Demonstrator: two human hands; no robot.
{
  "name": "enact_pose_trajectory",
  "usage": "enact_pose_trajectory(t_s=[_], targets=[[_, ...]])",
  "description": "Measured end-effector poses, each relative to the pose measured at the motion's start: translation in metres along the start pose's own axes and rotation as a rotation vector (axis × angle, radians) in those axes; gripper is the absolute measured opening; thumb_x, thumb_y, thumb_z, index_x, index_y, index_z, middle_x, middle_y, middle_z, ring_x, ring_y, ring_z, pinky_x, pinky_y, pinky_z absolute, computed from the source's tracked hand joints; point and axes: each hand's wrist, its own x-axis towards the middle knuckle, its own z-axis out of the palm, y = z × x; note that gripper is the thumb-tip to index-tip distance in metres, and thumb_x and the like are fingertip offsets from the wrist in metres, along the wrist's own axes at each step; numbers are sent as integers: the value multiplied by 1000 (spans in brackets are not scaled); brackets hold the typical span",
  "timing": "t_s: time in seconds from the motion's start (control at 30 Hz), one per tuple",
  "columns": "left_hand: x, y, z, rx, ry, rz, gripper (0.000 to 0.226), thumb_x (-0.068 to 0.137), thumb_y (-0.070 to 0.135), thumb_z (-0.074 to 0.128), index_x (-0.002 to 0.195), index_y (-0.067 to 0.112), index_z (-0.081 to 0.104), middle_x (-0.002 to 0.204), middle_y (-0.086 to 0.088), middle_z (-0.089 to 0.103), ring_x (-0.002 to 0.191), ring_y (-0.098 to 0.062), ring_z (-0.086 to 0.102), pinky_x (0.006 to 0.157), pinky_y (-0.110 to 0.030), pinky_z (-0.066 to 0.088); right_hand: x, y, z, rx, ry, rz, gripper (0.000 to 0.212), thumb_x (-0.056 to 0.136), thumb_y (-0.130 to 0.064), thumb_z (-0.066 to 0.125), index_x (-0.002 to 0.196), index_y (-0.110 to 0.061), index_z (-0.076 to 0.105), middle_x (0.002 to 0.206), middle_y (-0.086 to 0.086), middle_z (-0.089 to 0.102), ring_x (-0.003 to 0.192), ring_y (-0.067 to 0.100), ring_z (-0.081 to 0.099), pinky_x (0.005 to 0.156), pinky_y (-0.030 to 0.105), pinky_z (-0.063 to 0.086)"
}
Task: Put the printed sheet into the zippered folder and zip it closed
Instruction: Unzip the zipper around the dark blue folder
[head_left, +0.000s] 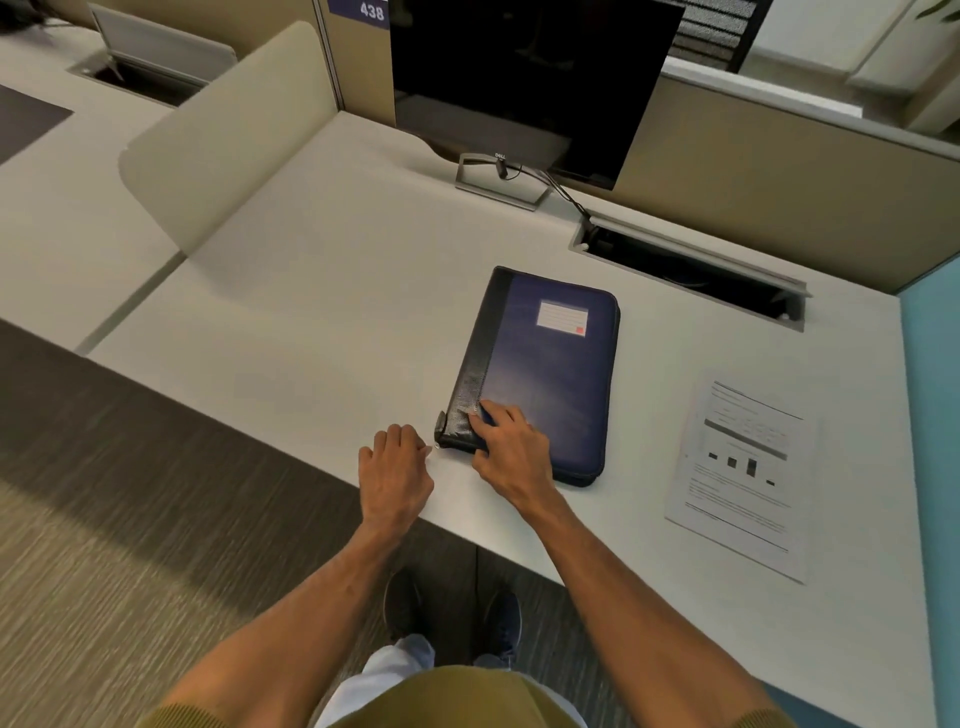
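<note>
Right hand (511, 449) presses the zippered folder (550, 374); left hand (397, 465) pinches its zipper pull (436, 446).

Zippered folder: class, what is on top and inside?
On top: the right hand at its near corner and a white label. The folder is closed, hiding its inside.
</note>
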Motion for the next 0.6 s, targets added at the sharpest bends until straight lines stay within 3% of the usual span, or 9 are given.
enact_pose_trajectory(t_s=[0.1, 0.17, 0.23, 0.3, 0.4, 0.47, 0.6], targets=[[4, -6, -4, 13, -13, 54, 21, 109, 35, 51, 120, 19, 60, 120, 2, 61, 107, -20, 57, 90, -37, 48, 2, 0, -1, 14, 3, -1, 58, 97, -30, 67, 153, -24, 52, 162, 1, 46, 147, 24, 44, 105, 46, 57], [10, -10, -5, 10, -47, 208, 25, 106, 28, 56, 128, 17, 59, 143, -2, 53, 129, -22, 53, 104, -39, 48, 2, -1, 1, 5, -3, 3, 60, 97, -29, 67, 154, -24, 51, 162, 1, 44, 147, 24, 43, 107, 45, 57], [18, -12, -8, -24, -112, 406, 33, 105, 22, 56, 135, 12, 57, 166, -7, 36, 155, -27, 36, 124, -42, 39, 2, 0, 3, 8, -3, 13, 61, 96, -28, 67, 155, -25, 50, 163, 0, 42, 148, 24, 41, 110, 45, 54], [26, -12, -12, -52, -184, 510, 36, 108, 22, 51, 141, 8, 55, 170, -8, 35, 160, -27, 32, 129, -43, 34, 1, 1, 5, 9, -1, 21, 61, 96, -27, 67, 155, -26, 50, 164, 0, 41, 148, 24, 41, 111, 45, 52], [31, -21, -14, -76, -190, 467, 27, 110, 25, 45, 132, 14, 56, 137, -3, 60, 128, -24, 60, 107, -37, 51, 3, 3, 4, 17, 3, 34, 61, 96, -26, 67, 154, -26, 51, 164, -2, 41, 148, 23, 41, 111, 45, 52], [32, -27, -16, -109, -188, 403, 18, 110, 25, 45, 122, 16, 55, 121, 0, 61, 109, -21, 62, 90, -36, 55, 6, 4, 4, 33, 7, 44, 61, 96, -25, 67, 155, -26, 50, 165, -1, 41, 149, 23, 40, 111, 45, 52], [35, -33, -19, -139, -215, 370, 14, 111, 26, 46, 119, 17, 54, 118, 1, 59, 105, -17, 58, 82, -36, 57, 9, 3, 4, 33, 5, 46, 63, 96, -26, 67, 156, -25, 48, 165, 0, 41, 149, 23, 41, 110, 45, 52]])
